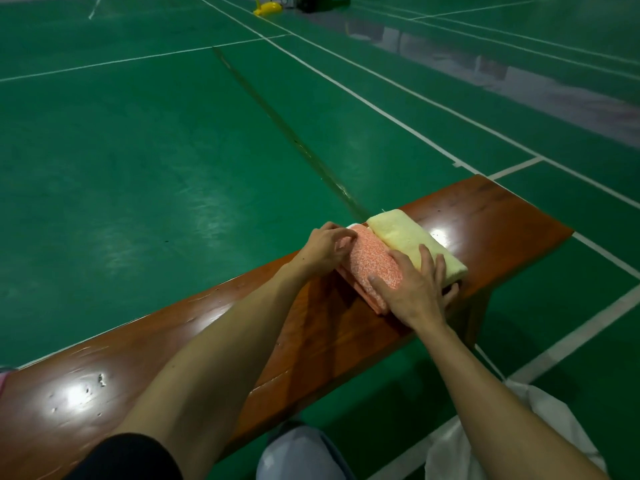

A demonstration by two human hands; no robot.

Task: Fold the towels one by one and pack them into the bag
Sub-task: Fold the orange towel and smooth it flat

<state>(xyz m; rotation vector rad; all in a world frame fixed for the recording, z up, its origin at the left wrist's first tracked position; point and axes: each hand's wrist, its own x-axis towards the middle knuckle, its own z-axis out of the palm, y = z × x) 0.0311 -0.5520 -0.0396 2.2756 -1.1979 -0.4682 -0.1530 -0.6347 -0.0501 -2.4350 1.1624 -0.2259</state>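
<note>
Left hand [325, 247] is at the 11 o'clock end of the pink towel [374, 261], fingers curled onto its far edge and gripping it. This towel lies folded into a thick pad on the table [104, 393], crosswise to the plank and towards its 2 o'clock end.

Right hand [412, 285] lies spread wide at the 5 o'clock end of the pad, holding nothing. Its thumb is on the pink towel, and its fingers are laid over the near end of the yellow towel [412, 237]. The yellow towel is also folded and touches the pink one along its 2 o'clock side.

Step in hand, as judged: squaring and flattening the pink fold.
1. Keep both ends pinned so the layers do not slide.
2. Press from the middle outward to drive out bulk.
3. Align the edges; a loose layer shows at the 6 o'clock corner.
4. Avoid dragging the yellow towel out of its fold.

Container: a white bag [519, 427], as it appears, lies slumped on the floor at 5 o'clock, well apart from the towels. Its mouth and contents cannot be seen. Neither towel is packed yet.
</note>
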